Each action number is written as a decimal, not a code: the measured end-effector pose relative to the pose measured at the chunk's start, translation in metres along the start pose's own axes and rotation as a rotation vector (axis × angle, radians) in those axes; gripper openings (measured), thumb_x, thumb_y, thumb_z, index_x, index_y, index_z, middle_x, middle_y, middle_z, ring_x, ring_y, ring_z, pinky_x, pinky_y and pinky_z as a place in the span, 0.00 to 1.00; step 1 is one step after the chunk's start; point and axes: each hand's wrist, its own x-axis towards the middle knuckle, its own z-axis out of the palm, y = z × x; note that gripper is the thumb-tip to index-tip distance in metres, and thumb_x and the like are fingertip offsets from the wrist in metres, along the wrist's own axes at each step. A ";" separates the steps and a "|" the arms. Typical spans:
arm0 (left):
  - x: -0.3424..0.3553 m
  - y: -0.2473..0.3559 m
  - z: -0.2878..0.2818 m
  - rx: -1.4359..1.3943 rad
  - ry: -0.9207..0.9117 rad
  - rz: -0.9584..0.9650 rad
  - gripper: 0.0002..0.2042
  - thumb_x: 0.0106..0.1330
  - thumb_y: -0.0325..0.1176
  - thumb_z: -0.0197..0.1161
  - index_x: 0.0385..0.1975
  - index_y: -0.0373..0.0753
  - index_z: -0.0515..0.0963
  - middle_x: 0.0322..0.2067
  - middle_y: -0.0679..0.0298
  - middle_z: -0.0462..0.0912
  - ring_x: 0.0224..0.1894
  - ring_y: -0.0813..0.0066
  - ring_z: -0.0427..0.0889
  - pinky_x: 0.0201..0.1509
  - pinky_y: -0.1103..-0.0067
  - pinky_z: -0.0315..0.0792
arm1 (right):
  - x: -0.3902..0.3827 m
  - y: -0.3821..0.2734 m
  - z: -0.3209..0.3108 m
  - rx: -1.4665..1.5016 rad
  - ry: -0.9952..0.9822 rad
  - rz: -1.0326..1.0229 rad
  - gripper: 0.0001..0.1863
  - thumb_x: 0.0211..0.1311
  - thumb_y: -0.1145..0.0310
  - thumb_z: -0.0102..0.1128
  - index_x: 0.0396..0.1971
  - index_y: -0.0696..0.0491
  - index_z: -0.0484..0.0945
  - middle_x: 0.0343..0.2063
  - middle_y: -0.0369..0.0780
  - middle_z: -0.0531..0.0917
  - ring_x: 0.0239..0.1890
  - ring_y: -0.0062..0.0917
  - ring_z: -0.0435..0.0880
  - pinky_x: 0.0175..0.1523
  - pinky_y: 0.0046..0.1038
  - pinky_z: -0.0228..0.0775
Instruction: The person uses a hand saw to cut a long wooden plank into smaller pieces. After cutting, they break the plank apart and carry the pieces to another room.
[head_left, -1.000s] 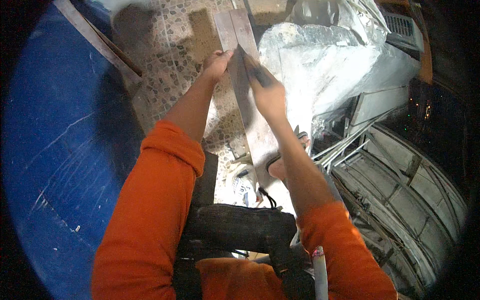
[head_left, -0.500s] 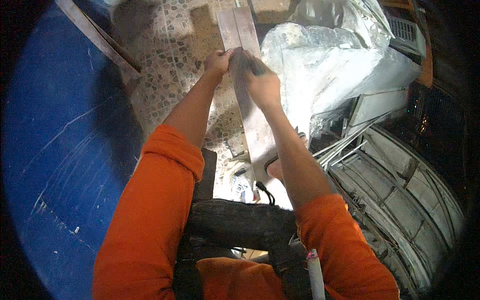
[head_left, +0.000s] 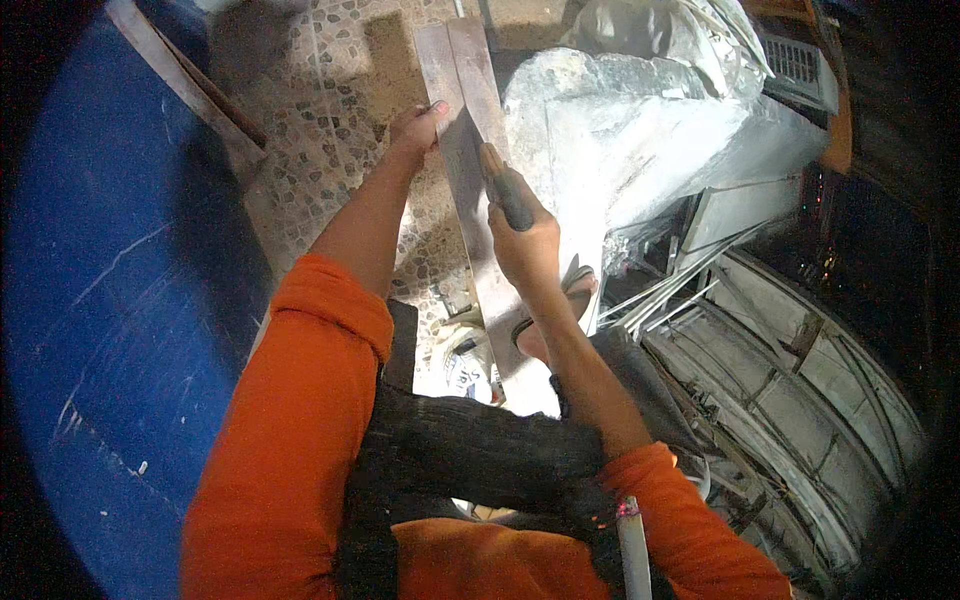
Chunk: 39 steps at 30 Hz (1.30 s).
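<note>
A long pale reddish-brown plank (head_left: 480, 270) runs up the middle, with a narrow lengthwise slit in its far part. My left hand (head_left: 415, 130) grips its left edge near that end. My right hand (head_left: 525, 245) is closed round a hand tool (head_left: 508, 195) with a dark grip and light brown upper part, over the plank beside the slit; the tool's working end is hard to make out. My sandalled feet (head_left: 532, 338) show at the plank's right, partly behind my right arm.
A blue surface (head_left: 110, 350) fills the left, beside a narrow strip (head_left: 180, 80). Right are white-smeared bulky material (head_left: 640, 150), a grille (head_left: 795, 65), thin strips and a framed metal structure (head_left: 780, 400). A pale stick (head_left: 633, 550) with reddish tip pokes up low in front.
My right hand and the tool have moved down along the plank, toward me. My left hand stays on the edge; it and the plank's far end appear slightly further left.
</note>
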 end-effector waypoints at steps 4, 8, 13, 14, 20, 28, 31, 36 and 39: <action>-0.023 0.007 0.018 -0.197 -0.041 0.035 0.20 0.65 0.47 0.71 0.45 0.35 0.81 0.39 0.58 0.87 0.40 0.65 0.88 0.44 0.70 0.84 | -0.112 -0.005 -0.078 -0.157 -0.088 0.204 0.27 0.71 0.64 0.59 0.67 0.56 0.71 0.59 0.44 0.81 0.59 0.27 0.81 0.63 0.29 0.72; -0.030 0.019 0.025 -0.027 0.068 0.054 0.20 0.67 0.46 0.70 0.43 0.33 0.81 0.39 0.57 0.87 0.37 0.65 0.88 0.42 0.70 0.85 | -0.212 0.007 -0.125 0.089 0.077 0.092 0.24 0.67 0.83 0.59 0.63 0.63 0.73 0.58 0.50 0.81 0.62 0.33 0.79 0.68 0.34 0.69; -0.013 0.003 0.030 0.038 0.011 0.053 0.20 0.67 0.48 0.69 0.43 0.33 0.82 0.37 0.57 0.86 0.35 0.67 0.86 0.39 0.70 0.83 | -0.015 0.030 -0.021 0.019 0.069 0.052 0.28 0.66 0.58 0.66 0.60 0.60 0.77 0.38 0.42 0.88 0.38 0.23 0.83 0.44 0.28 0.77; 0.002 0.003 0.014 0.119 0.025 0.062 0.20 0.67 0.48 0.68 0.43 0.34 0.82 0.38 0.57 0.86 0.35 0.68 0.86 0.39 0.70 0.83 | 0.015 0.005 -0.005 0.026 0.052 0.006 0.28 0.66 0.58 0.66 0.60 0.60 0.78 0.38 0.43 0.88 0.37 0.23 0.83 0.44 0.28 0.77; -0.027 0.009 0.028 -0.130 0.037 0.032 0.18 0.68 0.46 0.68 0.45 0.36 0.81 0.39 0.60 0.86 0.36 0.68 0.86 0.42 0.68 0.84 | -0.147 0.024 -0.086 -0.066 -0.023 0.109 0.31 0.69 0.57 0.63 0.65 0.60 0.71 0.59 0.51 0.80 0.63 0.33 0.79 0.67 0.34 0.68; -0.023 0.010 0.027 -0.013 0.053 0.060 0.19 0.66 0.46 0.71 0.45 0.36 0.80 0.37 0.61 0.86 0.32 0.70 0.85 0.36 0.72 0.81 | -0.008 0.011 -0.009 -0.099 0.058 0.036 0.23 0.69 0.58 0.60 0.56 0.59 0.79 0.35 0.48 0.87 0.37 0.29 0.86 0.45 0.30 0.77; -0.002 -0.005 0.030 -0.003 -0.007 0.080 0.20 0.64 0.46 0.72 0.43 0.34 0.80 0.36 0.60 0.86 0.29 0.71 0.84 0.32 0.75 0.77 | 0.081 -0.008 0.003 -0.172 -0.184 0.332 0.22 0.68 0.56 0.61 0.45 0.63 0.81 0.28 0.50 0.86 0.30 0.36 0.86 0.38 0.35 0.77; -0.037 0.016 0.031 -0.068 0.060 0.026 0.21 0.66 0.47 0.70 0.47 0.35 0.79 0.39 0.59 0.86 0.35 0.67 0.86 0.39 0.68 0.84 | -0.149 0.000 -0.098 -0.138 -0.032 0.192 0.27 0.69 0.58 0.62 0.62 0.58 0.75 0.56 0.48 0.83 0.60 0.32 0.82 0.65 0.34 0.70; -0.041 0.030 0.031 -0.007 0.121 0.071 0.20 0.66 0.46 0.70 0.47 0.35 0.79 0.38 0.60 0.86 0.35 0.69 0.86 0.38 0.69 0.84 | -0.179 -0.004 -0.119 0.022 -0.004 0.163 0.27 0.67 0.65 0.64 0.63 0.59 0.74 0.58 0.47 0.81 0.62 0.30 0.79 0.68 0.35 0.67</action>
